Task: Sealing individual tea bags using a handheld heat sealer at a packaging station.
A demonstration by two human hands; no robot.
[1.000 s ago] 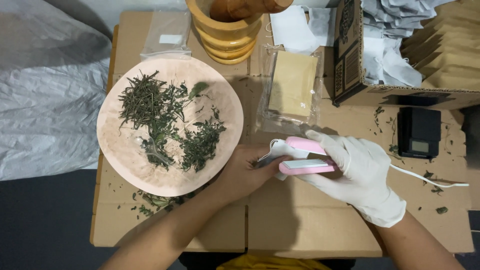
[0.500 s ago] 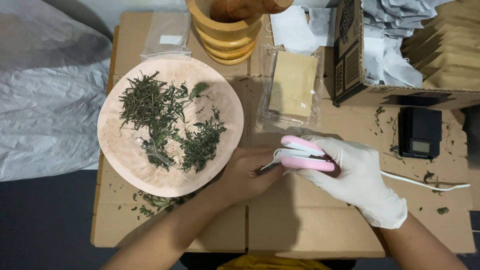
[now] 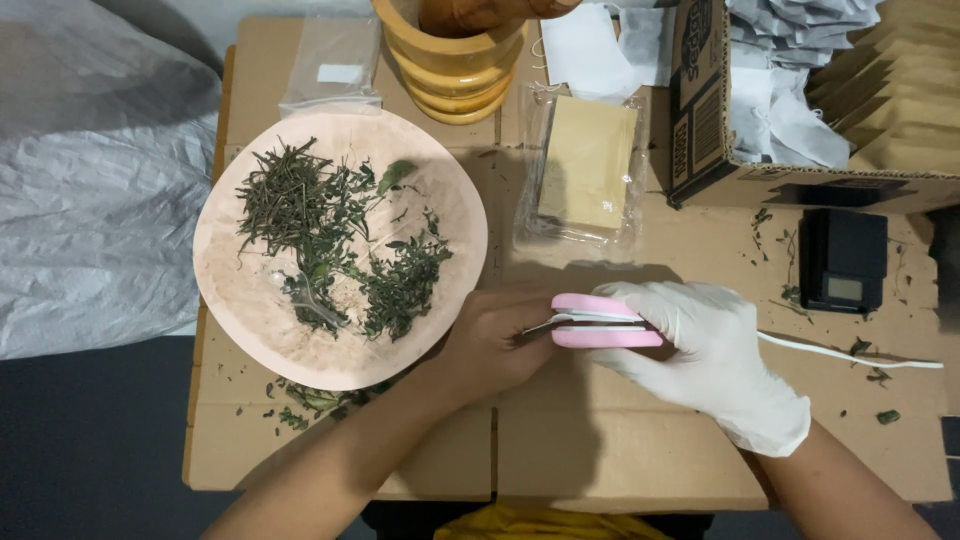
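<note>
From the head camera, the gloved right hand is wrapped around a pink handheld heat sealer, fingers clenched over its rear half so the device sticks out to the left of the palm. Its two pink halves lie nearly together, and a white cord trails away to the right across the cardboard work surface. The bare left hand sits just left of the sealer's metal tip, fingers curled at it; whatever it pinches there is hidden, so I cannot tell if it grips anything. Left of that hand rests a round pale wooden plate of dried green herbs. Above the sealer lies a clear bag of tan sachets. A small black digital scale stands well to the right.
</note>
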